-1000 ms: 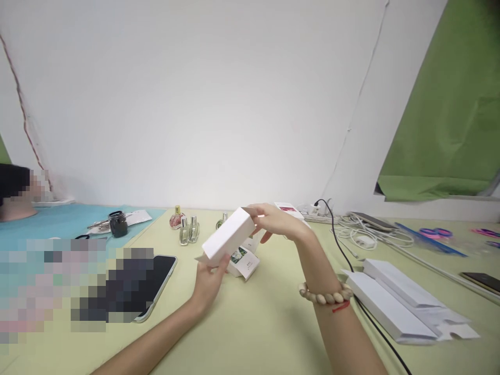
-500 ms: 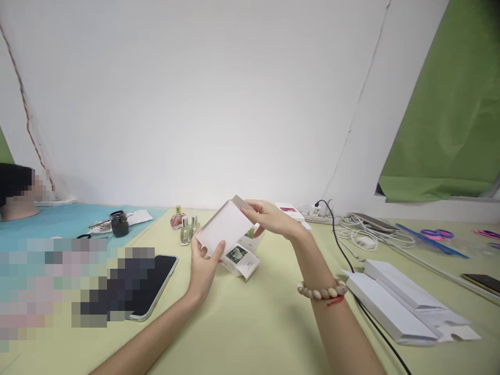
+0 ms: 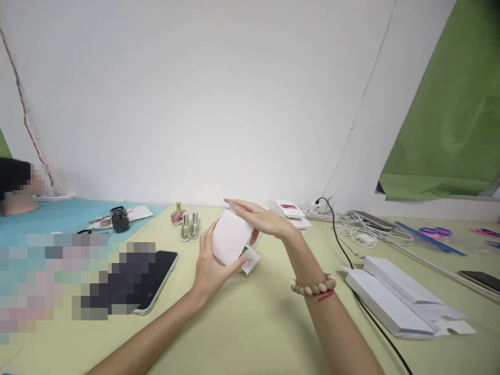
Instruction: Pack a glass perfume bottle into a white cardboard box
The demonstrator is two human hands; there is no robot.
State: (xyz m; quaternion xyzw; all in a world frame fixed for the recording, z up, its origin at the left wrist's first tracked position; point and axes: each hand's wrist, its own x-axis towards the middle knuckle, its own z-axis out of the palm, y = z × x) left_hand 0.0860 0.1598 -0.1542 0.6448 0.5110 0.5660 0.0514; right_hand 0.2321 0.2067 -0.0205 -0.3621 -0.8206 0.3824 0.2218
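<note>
A small white cardboard box [image 3: 231, 238] is held tilted above the table at the centre. My left hand [image 3: 209, 268] is wrapped round its left and lower side, the thumb reaching across toward the front. Over the upper right edge lies my right hand [image 3: 265, 219], its long fingers along the top and its thumb beneath, gripping the box. A narrow flap shows at the top edge beside those fingertips. Behind and below the white box, a printed carton [image 3: 250, 260] with a flower picture shows in part; the rest of it is hidden.
Two clear glass bottles [image 3: 190, 227] and a pink perfume bottle [image 3: 178, 214] stand left behind my hands. A phone [image 3: 160, 278] lies to the left. Folded white cartons [image 3: 394, 299], a black cable [image 3: 339, 229] and a printed box [image 3: 289, 208] are to the right.
My left hand has moved up and wraps further round the white box. My right fingers have straightened over its top edge, and the box's angle has changed.
</note>
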